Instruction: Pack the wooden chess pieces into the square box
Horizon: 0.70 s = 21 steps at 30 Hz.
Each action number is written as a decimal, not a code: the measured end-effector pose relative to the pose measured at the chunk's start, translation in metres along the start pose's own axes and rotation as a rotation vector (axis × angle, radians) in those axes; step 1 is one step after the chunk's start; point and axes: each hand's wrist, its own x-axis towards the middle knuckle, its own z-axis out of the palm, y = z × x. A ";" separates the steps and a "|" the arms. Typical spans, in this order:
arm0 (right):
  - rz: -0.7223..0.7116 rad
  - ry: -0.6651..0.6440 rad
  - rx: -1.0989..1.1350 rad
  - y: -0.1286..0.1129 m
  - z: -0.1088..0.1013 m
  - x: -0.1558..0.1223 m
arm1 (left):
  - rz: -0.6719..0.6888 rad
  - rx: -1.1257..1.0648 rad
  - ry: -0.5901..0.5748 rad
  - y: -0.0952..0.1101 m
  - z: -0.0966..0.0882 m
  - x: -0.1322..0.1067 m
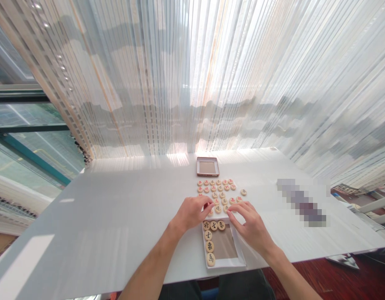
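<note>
Several round wooden chess pieces (pixel 217 190) with red or black characters lie spread on the white table (pixel 117 216). A shallow white box (pixel 239 255) near the front edge holds several black-marked pieces along its top and left sides. My left hand (pixel 190 212) is curled over the pieces just above the box, its fingertips pinched on a red-marked piece. My right hand (pixel 250 223) rests at the box's top right corner, fingers bent and touching pieces by the rim.
A small brown-rimmed box lid (pixel 207 166) lies beyond the pieces near the sheer white curtain (pixel 211 75). A window (pixel 23 137) is at the left. A blurred patch covers something at the table's right. Dark red floor shows at the lower right.
</note>
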 end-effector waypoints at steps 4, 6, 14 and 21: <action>-0.034 -0.077 -0.003 0.014 -0.002 0.033 | -0.029 0.007 0.027 -0.003 0.002 0.001; -0.045 -0.085 0.029 0.020 -0.001 0.054 | -0.043 0.004 0.045 -0.004 0.003 0.001; -0.052 -0.088 0.092 0.042 0.011 0.111 | -0.067 -0.003 0.127 -0.011 0.006 0.004; -0.111 -0.181 0.083 0.049 0.021 0.090 | -0.086 -0.024 0.154 -0.014 0.010 0.007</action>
